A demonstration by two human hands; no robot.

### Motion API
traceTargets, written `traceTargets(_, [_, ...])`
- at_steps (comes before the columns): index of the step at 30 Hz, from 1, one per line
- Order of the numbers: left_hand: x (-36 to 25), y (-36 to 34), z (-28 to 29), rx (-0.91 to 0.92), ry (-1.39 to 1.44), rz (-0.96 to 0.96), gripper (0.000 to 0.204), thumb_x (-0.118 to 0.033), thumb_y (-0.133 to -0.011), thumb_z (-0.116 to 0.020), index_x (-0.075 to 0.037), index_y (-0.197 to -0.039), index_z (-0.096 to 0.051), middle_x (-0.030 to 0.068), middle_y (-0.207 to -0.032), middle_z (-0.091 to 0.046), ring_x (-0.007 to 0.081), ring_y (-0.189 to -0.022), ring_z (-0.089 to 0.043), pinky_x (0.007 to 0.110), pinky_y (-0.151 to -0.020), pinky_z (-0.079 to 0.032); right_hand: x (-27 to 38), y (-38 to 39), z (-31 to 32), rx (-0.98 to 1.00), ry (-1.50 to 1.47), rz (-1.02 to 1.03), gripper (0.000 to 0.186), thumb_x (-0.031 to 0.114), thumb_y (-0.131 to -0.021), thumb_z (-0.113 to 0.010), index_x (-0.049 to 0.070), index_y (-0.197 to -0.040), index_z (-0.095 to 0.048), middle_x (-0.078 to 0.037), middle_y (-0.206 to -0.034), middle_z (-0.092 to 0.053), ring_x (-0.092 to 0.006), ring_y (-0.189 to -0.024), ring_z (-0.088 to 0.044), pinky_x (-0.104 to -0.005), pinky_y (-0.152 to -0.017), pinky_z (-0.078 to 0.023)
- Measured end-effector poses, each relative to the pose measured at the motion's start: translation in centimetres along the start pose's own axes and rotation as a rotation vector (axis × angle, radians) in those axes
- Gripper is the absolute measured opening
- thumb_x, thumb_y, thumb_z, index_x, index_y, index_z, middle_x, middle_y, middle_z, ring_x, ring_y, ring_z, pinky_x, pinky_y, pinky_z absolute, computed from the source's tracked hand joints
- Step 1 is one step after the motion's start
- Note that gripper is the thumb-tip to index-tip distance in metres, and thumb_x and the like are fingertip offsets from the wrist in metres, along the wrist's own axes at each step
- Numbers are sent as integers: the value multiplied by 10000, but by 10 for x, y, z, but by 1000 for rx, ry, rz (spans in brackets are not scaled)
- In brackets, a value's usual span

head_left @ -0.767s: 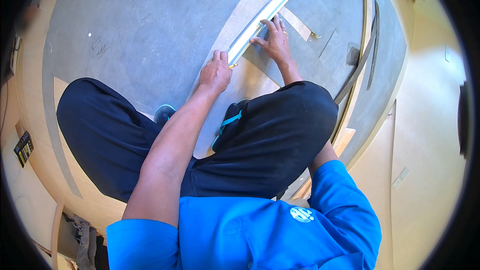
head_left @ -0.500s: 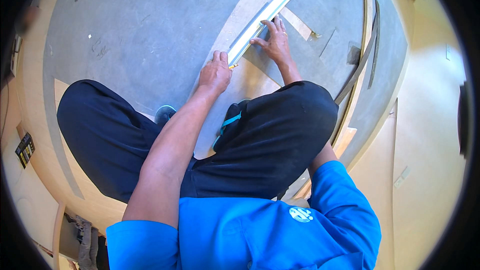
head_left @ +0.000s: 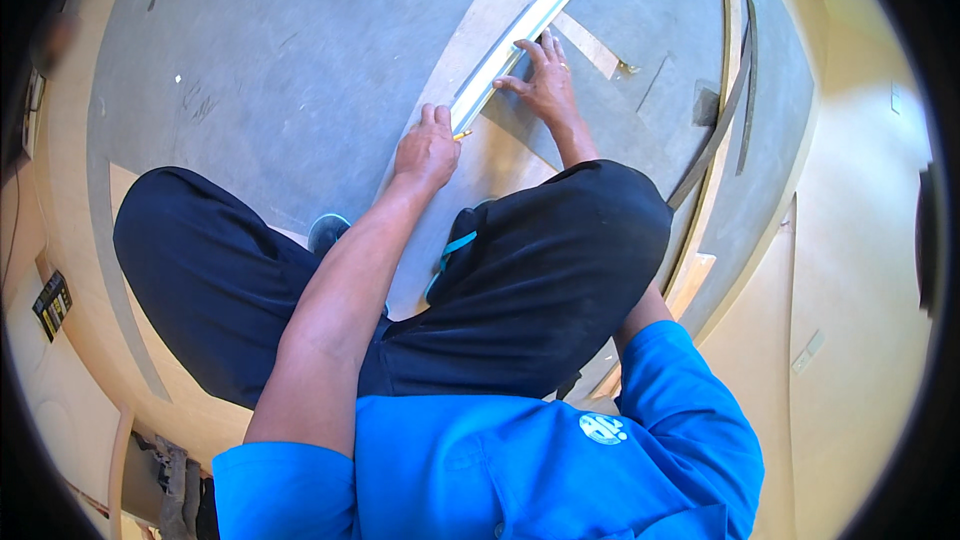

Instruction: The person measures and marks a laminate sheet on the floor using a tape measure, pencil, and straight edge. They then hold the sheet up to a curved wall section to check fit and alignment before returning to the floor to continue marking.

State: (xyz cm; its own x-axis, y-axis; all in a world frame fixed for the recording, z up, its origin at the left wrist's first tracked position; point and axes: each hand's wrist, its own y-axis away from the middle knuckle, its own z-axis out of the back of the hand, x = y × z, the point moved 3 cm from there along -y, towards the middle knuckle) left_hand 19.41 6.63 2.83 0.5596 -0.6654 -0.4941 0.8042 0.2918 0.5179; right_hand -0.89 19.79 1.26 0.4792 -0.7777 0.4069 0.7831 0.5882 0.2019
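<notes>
I crouch on a grey floor over a pale wooden board [head_left: 470, 50]. A long light metal straightedge [head_left: 540, 15] lies diagonally across the board toward the upper right. My left hand [head_left: 425, 150] sits at the near end of the straightedge, fingers closed on a small pencil-like tool whose tip touches the board. My right hand [head_left: 545, 80] presses flat on the straightedge and board, fingers spread.
Thin dark strips [head_left: 720, 120] and a long pale wooden batten [head_left: 728, 0] lie on the floor at the right. A small wooden offcut [head_left: 695, 280] lies by my right knee. Pale walls curve round both sides; a dark object [head_left: 50, 305] sits at far left.
</notes>
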Motion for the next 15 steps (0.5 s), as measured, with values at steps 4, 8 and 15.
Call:
traceTargets(4, [-1, 1, 2, 4, 2, -6, 400, -245, -954, -714, -30, -1210, -496, 201, -1211, -556, 404, -986, -712, 521, -854, -592, 1, 0, 2, 6, -7, 6, 907, 593, -640, -924, 221, -1415, -634, -277, -1672, -317, -492, -1546, -289, -555, -1217, -366])
traceTargets(8, [0, 2, 1, -6, 31, -15, 436, -250, -951, -723, -16, -1218, -470, 227, -1193, -551, 458, -959, -696, 562, -849, -573, 2, 0, 2, 12, -2, -8, 904, 586, -642, -927, 215, -1413, -634, -276, -1673, -316, -494, -1550, -280, -557, -1216, -367])
traceTargets(15, [-1, 2, 2, -2, 11, -1, 413, -263, -959, -715, -29, -1207, -481, 208, -1204, -547, 429, -976, -706, 535, -856, -587, -1, 1, 0, -19, -50, 10, 867, 554, -643, -939, 196, -1376, -644, -286, -1678, -295, -505, -1548, -273, -557, -1217, -367])
